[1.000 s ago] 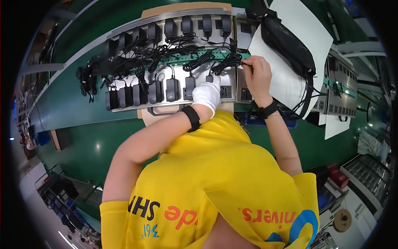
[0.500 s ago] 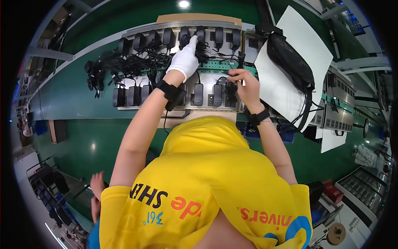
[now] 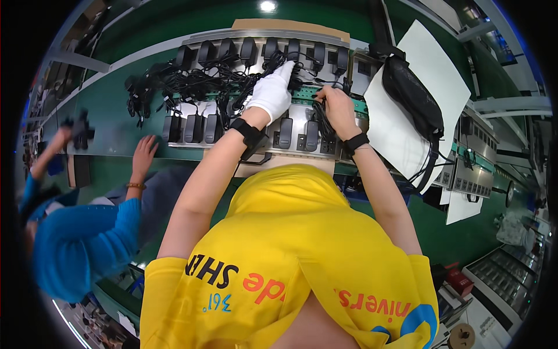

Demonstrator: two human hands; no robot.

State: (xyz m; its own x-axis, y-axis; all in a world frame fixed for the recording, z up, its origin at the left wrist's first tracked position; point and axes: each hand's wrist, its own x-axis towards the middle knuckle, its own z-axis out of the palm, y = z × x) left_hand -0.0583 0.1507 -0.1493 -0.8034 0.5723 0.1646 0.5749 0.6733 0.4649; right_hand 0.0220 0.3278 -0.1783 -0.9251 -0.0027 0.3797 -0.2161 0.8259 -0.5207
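Note:
Black power adapters (image 3: 248, 51) stand in two rows on a long metal test fixture (image 3: 297, 110), their black cables (image 3: 203, 81) tangled between the rows. My left hand (image 3: 273, 92), in a white glove, reaches over the fixture. Its stretched fingers point at an adapter (image 3: 293, 49) in the far row, among cables; the undersides of the fingers are hidden. My bare right hand (image 3: 339, 109) is closed at the fixture's right part, its fingertips pinching a black cable (image 3: 319, 96) above the green strip. A coiled cable (image 3: 323, 119) hangs beside that hand, near an adapter (image 3: 311, 135) in the near row.
A black pouch (image 3: 411, 93) lies on a white board (image 3: 407, 142) at the right. Left of me, a co-worker in a blue top (image 3: 87, 241) rests one hand (image 3: 143, 156) at the bench edge and holds a blurred dark bundle (image 3: 81, 131) in the other.
My gloved left hand has drawn back slightly from the far-row adapter. My right hand has turned, fingertips lower toward the green strip. The co-worker has come into view at the left with a dark bundle.

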